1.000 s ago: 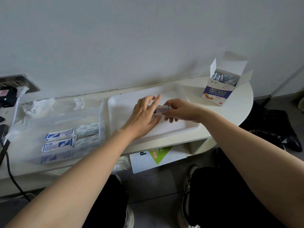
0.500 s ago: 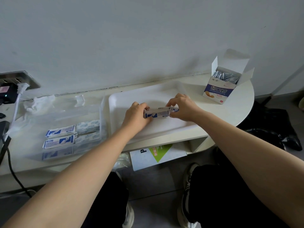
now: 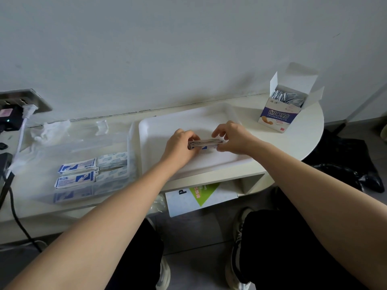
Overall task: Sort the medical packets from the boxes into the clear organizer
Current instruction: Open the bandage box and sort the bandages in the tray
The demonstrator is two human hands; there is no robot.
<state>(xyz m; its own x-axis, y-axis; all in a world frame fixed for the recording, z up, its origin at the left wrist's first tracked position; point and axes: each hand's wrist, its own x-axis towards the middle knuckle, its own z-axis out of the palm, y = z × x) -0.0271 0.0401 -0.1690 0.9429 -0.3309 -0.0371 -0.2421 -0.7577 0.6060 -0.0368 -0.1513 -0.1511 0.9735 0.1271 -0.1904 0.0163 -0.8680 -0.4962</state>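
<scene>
A thin stack of white-and-blue paper packets (image 3: 204, 144) is lying lengthwise between the two hands, turned edge-on to the camera, over the middle of a shallow white rectangular tray (image 3: 167, 120); whether it is touching the tray floor cannot be told. The left hand (image 3: 179, 144) is gripping the stack's nine o'clock end with curled fingers, and the right hand (image 3: 232, 139) is pinching its three o'clock end between thumb and fingers.

The tray is sitting on a white round-ended table (image 3: 303, 143). At nine o'clock from the tray, just beside it, a clear plastic organizer (image 3: 130, 143) is standing, and flat white-and-blue packets (image 3: 77, 166) are lying in its near compartments, with paler wrapped packets (image 3: 113, 160) touching them on the three o'clock side.

At two o'clock from the hands, well apart from the tray, an open white-and-purple cardboard box (image 3: 277, 116) is standing upright with its flaps raised, showing silvery foil packets (image 3: 287, 97) inside.

Crumpled clear plastic wrap (image 3: 50, 130) is lying at ten o'clock beyond the organizer, near a white plug (image 3: 28, 110) in a wall socket. A white-and-green printed booklet (image 3: 201, 195) is sticking out of the shelf under the table at six o'clock.
</scene>
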